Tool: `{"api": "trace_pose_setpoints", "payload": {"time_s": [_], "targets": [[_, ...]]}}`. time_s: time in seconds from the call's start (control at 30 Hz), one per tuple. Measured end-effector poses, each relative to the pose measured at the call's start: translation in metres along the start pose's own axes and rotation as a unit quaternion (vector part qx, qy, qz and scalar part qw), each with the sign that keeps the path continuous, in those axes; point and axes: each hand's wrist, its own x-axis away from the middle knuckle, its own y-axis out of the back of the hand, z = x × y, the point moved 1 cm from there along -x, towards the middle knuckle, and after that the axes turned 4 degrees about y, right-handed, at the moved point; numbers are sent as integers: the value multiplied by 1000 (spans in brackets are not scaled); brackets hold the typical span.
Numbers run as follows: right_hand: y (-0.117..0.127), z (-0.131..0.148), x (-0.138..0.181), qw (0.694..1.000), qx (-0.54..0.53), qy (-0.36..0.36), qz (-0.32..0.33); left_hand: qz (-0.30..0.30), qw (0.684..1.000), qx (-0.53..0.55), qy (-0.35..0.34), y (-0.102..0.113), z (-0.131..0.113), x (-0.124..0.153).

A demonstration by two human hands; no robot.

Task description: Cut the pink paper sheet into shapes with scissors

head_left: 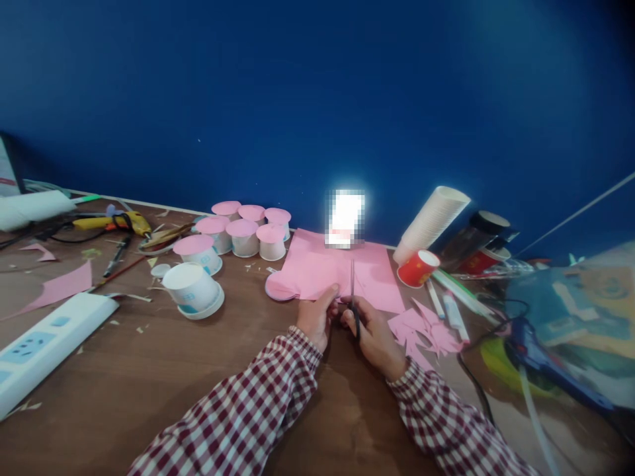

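as we look down from the head camera, our left hand [314,318] is closed in a pinch on the near edge of the pink paper [317,266], thumb on top. our right hand [376,338] is wrapped around the handles of the scissors [352,285], blades pointing away from us and set into the sheet just beside that pinch. the paper lies flat in the middle of the wooden table [149,377], its far edge near the blue wall. we judge it light, thin and floppy, easy to crease or tear, so a hold close beside the blades looks right to keep it taut. pink scraps [426,330] lie just right of our right hand, and pink-topped cups [245,233] stand further left.
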Motion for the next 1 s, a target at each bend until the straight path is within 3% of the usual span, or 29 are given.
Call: {"api": "trace_pose_setpoints", "payload": {"time_s": [1.0], "targets": [[0,5,-1,999,-51,1,-14,-13,999,-30,10,2,4,-3]]}}
